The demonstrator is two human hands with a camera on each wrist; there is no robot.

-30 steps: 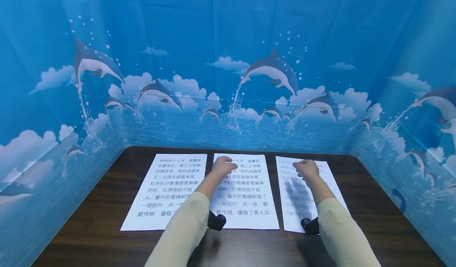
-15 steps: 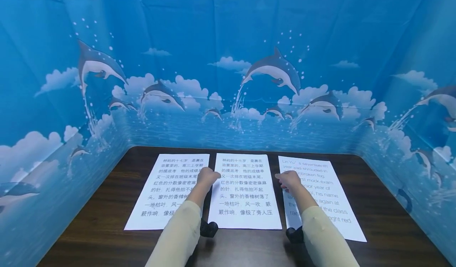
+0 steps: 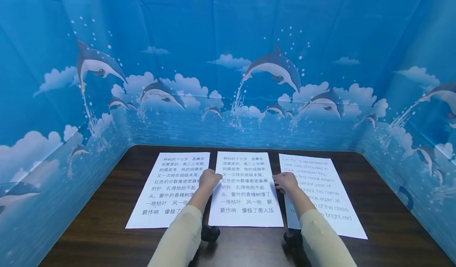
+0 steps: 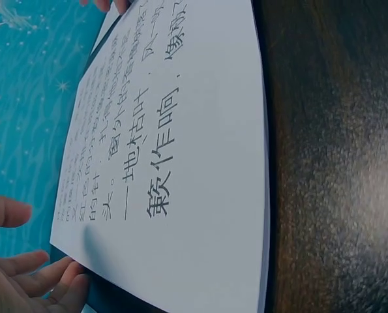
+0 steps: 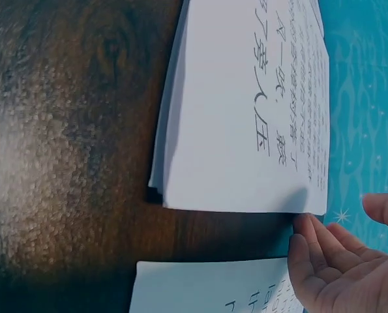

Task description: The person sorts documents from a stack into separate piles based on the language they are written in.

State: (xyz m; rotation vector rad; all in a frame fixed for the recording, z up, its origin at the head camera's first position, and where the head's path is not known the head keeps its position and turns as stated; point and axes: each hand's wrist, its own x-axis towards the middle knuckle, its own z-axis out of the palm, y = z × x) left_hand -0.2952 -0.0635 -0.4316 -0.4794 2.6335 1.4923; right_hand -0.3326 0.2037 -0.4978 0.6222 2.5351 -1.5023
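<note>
A stack of white paper (image 3: 246, 218) printed with Chinese text lies in the middle, between my two hands. My left hand (image 3: 209, 178) is at its left edge. In the left wrist view, the left fingertips (image 4: 78, 282) meet the paper's side while the thumb stays raised and apart. On the opposite side, my right hand (image 3: 287, 181) has its fingertips at the stack's right edge. The right wrist view shows those fingers (image 5: 324, 244) loosely extended, with the thumb (image 5: 381, 207) held away. Layered sheet edges show along the stack's near side.
Another Chinese-text paper (image 3: 142, 219) lies to the left, partly under my left forearm. To the right is an English-text paper (image 3: 342, 203), partly covered by my right hand and forearm. Beneath them is a dark wooden table (image 3: 92, 223), enclosed by a blue dolphin-print curtain (image 3: 199, 29).
Both hands have come down from over the middle and right papers. The left has shifted to the middle stack's left edge, the right leftward to its right edge.
</note>
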